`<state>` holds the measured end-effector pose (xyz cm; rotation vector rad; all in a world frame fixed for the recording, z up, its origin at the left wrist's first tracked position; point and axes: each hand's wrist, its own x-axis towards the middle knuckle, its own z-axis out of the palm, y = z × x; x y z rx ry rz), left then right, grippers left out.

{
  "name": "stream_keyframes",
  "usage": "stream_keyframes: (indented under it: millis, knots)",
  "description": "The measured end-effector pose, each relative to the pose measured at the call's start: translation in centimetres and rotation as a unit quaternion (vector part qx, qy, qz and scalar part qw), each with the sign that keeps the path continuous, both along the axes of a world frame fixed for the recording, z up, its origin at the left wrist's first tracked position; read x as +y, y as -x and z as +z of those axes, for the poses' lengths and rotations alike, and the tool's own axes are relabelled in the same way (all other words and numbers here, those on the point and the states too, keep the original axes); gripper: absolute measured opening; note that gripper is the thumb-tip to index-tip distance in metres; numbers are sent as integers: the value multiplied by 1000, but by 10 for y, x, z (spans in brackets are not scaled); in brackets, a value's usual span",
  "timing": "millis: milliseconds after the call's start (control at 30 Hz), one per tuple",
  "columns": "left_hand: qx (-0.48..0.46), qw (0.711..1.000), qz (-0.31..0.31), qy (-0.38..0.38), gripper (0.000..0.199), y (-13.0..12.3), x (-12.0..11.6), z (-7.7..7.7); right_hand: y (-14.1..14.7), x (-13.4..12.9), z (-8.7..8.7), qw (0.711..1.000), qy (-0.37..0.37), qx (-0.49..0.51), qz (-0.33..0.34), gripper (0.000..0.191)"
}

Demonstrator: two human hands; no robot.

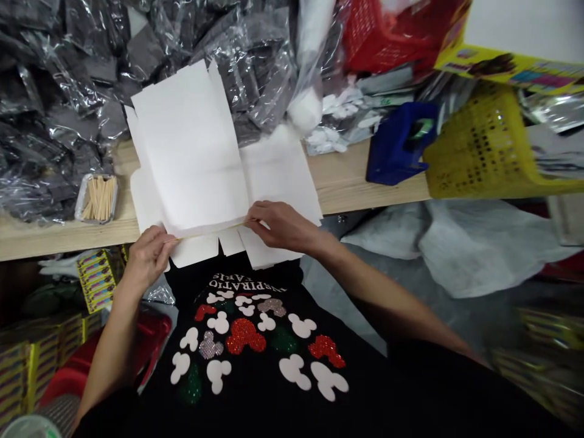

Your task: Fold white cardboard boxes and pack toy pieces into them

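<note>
White cardboard sheets [191, 146] with cut flaps lie over the bench's front edge and reach the person's lap. A thin yellowish strip [205, 233] is stretched along the near edge of the top sheet. My left hand [148, 255] pinches its left end, at the sheet's lower left corner. Thumb and fingers of my right hand [278, 226] are pressed together on the strip's right end, over the white card. To the left on the bench, a small clear tray [79, 204] holds short wooden sticks [100, 198].
Plastic-wrapped grey packets [82, 79] are heaped at the back left. A blue tape dispenser [396, 146], yellow basket [483, 146] and red basket [378, 36] stand to the right. Below the bench are a red container [150, 331] at left and pale plastic bags [465, 243] at right.
</note>
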<state>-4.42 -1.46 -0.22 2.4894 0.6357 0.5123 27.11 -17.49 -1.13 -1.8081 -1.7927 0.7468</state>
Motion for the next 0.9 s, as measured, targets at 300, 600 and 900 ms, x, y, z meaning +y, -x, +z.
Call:
stream_keyframes:
  millis: [300, 600, 900]
  knots:
    - [-6, 973, 190, 130, 18, -23, -10, -26, 13, 11, -18, 988, 74, 59, -124, 23]
    - [33, 979, 51, -194, 15, -20, -30, -40, 31, -3, -23, 988, -35, -48, -144, 16]
    - [111, 974, 3, -197, 23, -34, -20, -31, 50, 21, -37, 970, -109, -193, 99, 32]
